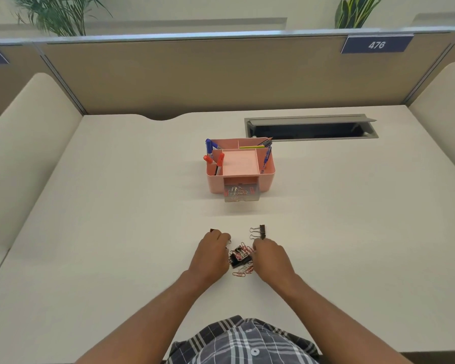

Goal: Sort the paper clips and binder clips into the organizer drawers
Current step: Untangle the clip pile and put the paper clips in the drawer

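1. Nearest to the person, a plaid shirt (243,342) shows at the bottom edge, with both bare forearms reaching forward over the pale worktop (103,232).
2. The left hand (212,254) rests knuckles up, fingers curled under at the left of the clip pile; a dark bit of clip (213,230) peeks out past its knuckles, but whether its grip is clenched on anything I cannot tell.
3. The right hand (269,254) sits at the right of the pile, fingertips down among the clips; what its grip has, I cannot tell.
4. Between the hands lies a tangle of pink and silver paper clips (243,269) and black binder clips (237,260).
5. Just beyond the right hand, a lone binder clip (260,231) lies apart.
6. Farther back stands the pink organizer (267,177), pens upright in it, its clear drawer (241,194) pulled out with paper clips inside.
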